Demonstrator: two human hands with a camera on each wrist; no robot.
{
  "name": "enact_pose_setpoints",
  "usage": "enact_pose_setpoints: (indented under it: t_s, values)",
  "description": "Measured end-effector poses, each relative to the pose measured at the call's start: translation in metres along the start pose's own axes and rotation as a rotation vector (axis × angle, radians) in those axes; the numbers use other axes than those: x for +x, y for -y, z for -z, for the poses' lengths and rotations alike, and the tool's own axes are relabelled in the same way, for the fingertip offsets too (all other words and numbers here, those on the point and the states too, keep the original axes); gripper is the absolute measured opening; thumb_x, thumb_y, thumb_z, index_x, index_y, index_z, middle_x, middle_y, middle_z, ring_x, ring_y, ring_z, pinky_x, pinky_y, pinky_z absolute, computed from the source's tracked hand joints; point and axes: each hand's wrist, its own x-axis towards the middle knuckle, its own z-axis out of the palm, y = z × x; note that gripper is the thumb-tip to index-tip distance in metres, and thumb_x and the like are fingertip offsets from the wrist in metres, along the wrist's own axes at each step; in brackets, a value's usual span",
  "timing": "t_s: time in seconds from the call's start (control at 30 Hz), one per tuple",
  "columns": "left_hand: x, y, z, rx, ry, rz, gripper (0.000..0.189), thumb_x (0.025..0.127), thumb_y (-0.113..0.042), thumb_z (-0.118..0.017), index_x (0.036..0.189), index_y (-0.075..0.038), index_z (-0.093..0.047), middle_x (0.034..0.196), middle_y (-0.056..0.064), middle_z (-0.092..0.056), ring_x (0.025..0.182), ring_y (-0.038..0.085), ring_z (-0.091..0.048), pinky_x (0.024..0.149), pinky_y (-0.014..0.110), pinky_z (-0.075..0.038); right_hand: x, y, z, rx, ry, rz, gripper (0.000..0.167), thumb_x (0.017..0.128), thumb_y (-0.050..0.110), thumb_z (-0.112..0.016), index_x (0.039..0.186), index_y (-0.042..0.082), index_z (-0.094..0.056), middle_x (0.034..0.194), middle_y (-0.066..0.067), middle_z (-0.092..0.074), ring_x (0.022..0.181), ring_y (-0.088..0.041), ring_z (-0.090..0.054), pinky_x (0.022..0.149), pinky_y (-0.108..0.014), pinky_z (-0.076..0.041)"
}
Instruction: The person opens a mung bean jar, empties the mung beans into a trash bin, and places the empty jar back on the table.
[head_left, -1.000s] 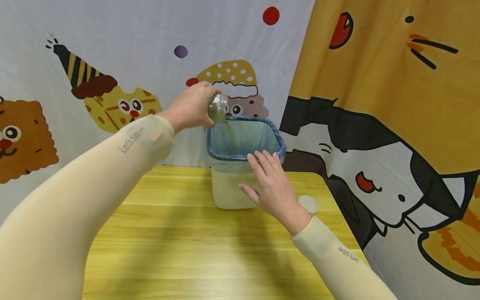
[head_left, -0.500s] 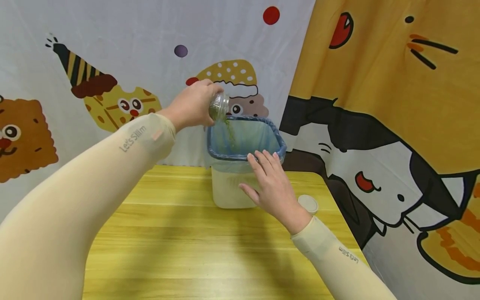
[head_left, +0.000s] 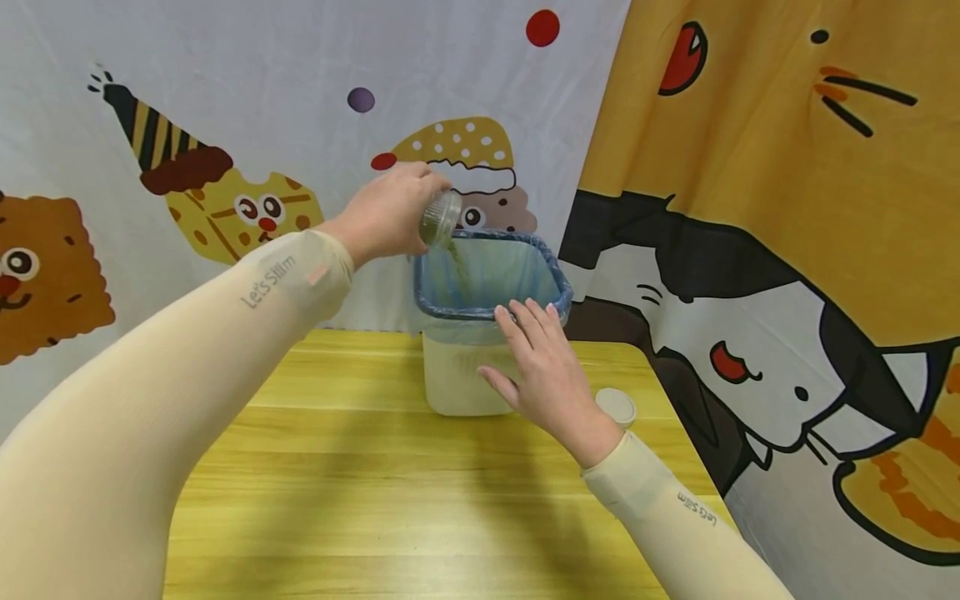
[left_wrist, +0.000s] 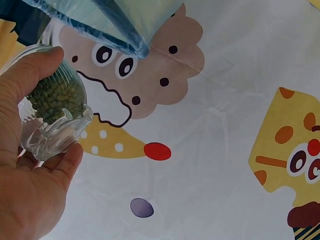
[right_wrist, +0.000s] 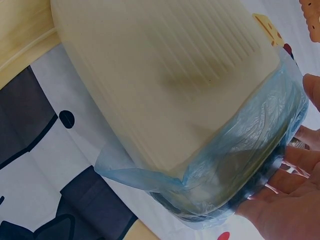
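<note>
My left hand grips a clear ribbed glass jar, tipped over the left side of a bin. Small green granules show inside the jar in the left wrist view; a thin green stream falls from its mouth into the bin. The bin is cream-coloured and lined with a blue plastic bag folded over its rim. With fingers straight, my right hand is at the bin's front right rim, fingertips against or very near the liner. The bin's floor is hidden.
On the table to the right of my right wrist lies a round white lid. The wood-grain table ends just behind the bin, where a printed cartoon cloth hangs. A yellow cloth hangs at the right.
The jar in my left hand has tilted a little further and shifted slightly right, while green granules keep falling from it. My right hand has stayed in place.
</note>
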Motion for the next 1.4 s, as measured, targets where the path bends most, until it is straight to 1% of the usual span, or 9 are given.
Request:
enact_pose_setpoints:
  t_s: [0.17,0.33,0.6,0.77,1.0,1.17,1.23,1.4]
  values:
    - [0.001,-0.001,0.000,-0.001,-0.005,-0.008,0.084,0.079,-0.010,-0.093,0.153,-0.005,-0.052,0.152,0.022,-0.054,0.139,0.041,-0.052,0.116,0.060,-0.051,0.000,0.000,0.000,-0.002,-0.001,0.003,0.085,0.091,0.049,-0.084,0.155,0.002,-0.054,0.151,-0.023,-0.060,0.143,-0.044,-0.055,0.127,-0.061,-0.037]
    - [0.001,-0.001,0.002,0.007,-0.005,-0.013,0.085,0.081,-0.010,-0.092,0.155,-0.004,-0.051,0.153,0.022,-0.053,0.141,0.042,-0.051,0.117,0.060,-0.050,0.000,0.001,0.000,-0.006,-0.001,0.005,0.084,0.091,0.049,-0.084,0.154,0.002,-0.054,0.150,-0.023,-0.061,0.143,-0.044,-0.055,0.126,-0.061,-0.038]
    - [0.003,-0.004,0.005,0.036,-0.015,-0.015,0.087,0.081,-0.011,-0.091,0.157,-0.005,-0.049,0.154,0.022,-0.052,0.143,0.042,-0.050,0.117,0.061,-0.050,0.000,0.001,0.000,-0.008,-0.009,0.009,0.084,0.091,0.048,-0.085,0.154,0.001,-0.055,0.149,-0.024,-0.061,0.142,-0.044,-0.056,0.126,-0.061,-0.039]
    - [0.003,-0.006,0.007,0.060,-0.008,-0.021,0.087,0.082,-0.010,-0.091,0.157,-0.006,-0.048,0.156,0.022,-0.051,0.145,0.042,-0.048,0.117,0.061,-0.049,0.000,0.001,0.000,-0.010,-0.006,0.008,0.084,0.091,0.049,-0.084,0.154,0.001,-0.054,0.149,-0.024,-0.061,0.143,-0.044,-0.055,0.126,-0.061,-0.038]
    - [0.004,-0.006,0.010,0.102,-0.018,-0.044,0.089,0.080,-0.008,-0.092,0.157,-0.005,-0.048,0.154,0.022,-0.052,0.143,0.043,-0.049,0.118,0.058,-0.049,0.000,0.000,0.002,-0.005,-0.021,0.016,0.084,0.091,0.046,-0.086,0.154,0.001,-0.054,0.149,-0.023,-0.061,0.141,-0.045,-0.056,0.124,-0.062,-0.041]
    - [0.005,-0.007,0.011,0.132,-0.005,-0.055,0.089,0.082,-0.008,-0.091,0.159,-0.005,-0.045,0.156,0.022,-0.050,0.146,0.044,-0.046,0.122,0.056,-0.045,0.000,0.000,0.002,-0.006,0.008,0.001,0.084,0.092,0.049,-0.083,0.156,0.003,-0.052,0.151,-0.023,-0.059,0.144,-0.043,-0.054,0.127,-0.061,-0.037]
    - [0.005,-0.008,0.012,0.139,0.007,-0.057,0.089,0.084,-0.007,-0.089,0.160,-0.004,-0.044,0.157,0.022,-0.049,0.148,0.044,-0.044,0.126,0.056,-0.041,0.001,-0.001,0.001,-0.007,0.017,-0.003,0.085,0.092,0.050,-0.083,0.156,0.003,-0.052,0.151,-0.023,-0.059,0.144,-0.043,-0.054,0.128,-0.061,-0.036]
    - [0.004,-0.009,0.012,0.155,0.015,-0.064,0.087,0.086,-0.006,-0.088,0.161,-0.004,-0.043,0.156,0.022,-0.049,0.151,0.044,-0.042,0.129,0.055,-0.036,0.001,-0.002,0.000,-0.008,0.011,0.002,0.085,0.091,0.050,-0.084,0.155,0.002,-0.054,0.150,-0.023,-0.060,0.142,-0.044,-0.056,0.127,-0.062,-0.037]
